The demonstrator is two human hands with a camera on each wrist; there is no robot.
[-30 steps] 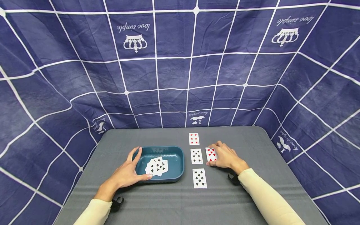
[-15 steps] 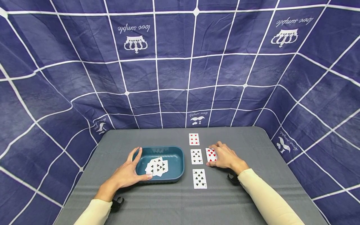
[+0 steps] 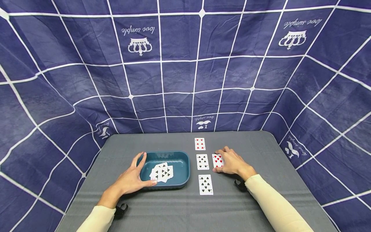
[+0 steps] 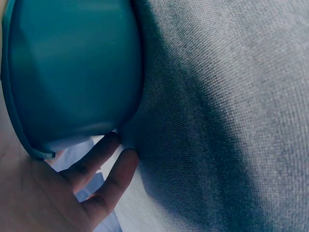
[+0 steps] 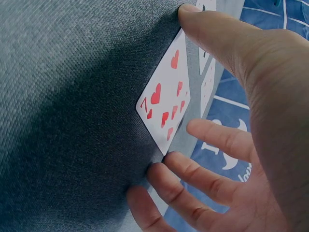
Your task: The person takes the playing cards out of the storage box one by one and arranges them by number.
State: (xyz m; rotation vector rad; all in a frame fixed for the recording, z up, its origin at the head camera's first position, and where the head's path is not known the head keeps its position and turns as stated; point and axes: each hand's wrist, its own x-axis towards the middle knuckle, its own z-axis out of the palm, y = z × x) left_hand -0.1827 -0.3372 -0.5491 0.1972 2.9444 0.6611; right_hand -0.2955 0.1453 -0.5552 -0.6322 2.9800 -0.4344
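Observation:
My left hand point(image 3: 130, 178) grips the left end of a teal rectangular tray point(image 3: 182, 170), its thumb over the near rim and a finger at the far rim. In the left wrist view, fingertips touch the underside edge of the tray point(image 4: 82, 63). Several overlapping clubs playing cards point(image 3: 162, 172) lie inside. On the table, my right hand point(image 3: 232, 161) spans a seven of hearts point(image 5: 166, 96), thumb at one edge and fingertips at the opposite one. The card lies flat, partly covered by the hand in the head view.
Between tray and right hand, a column of face-up cards runs along the grey table point(image 3: 162, 212): a six of hearts point(image 3: 200, 144), a spades card point(image 3: 202, 161) and another spades card point(image 3: 205, 184). A blue curtain point(image 3: 179, 74) with white lines stands behind.
The seven of hearts has shifted very slightly toward the near side, under the right hand. Both hands otherwise stay in place, and the tray stands still.

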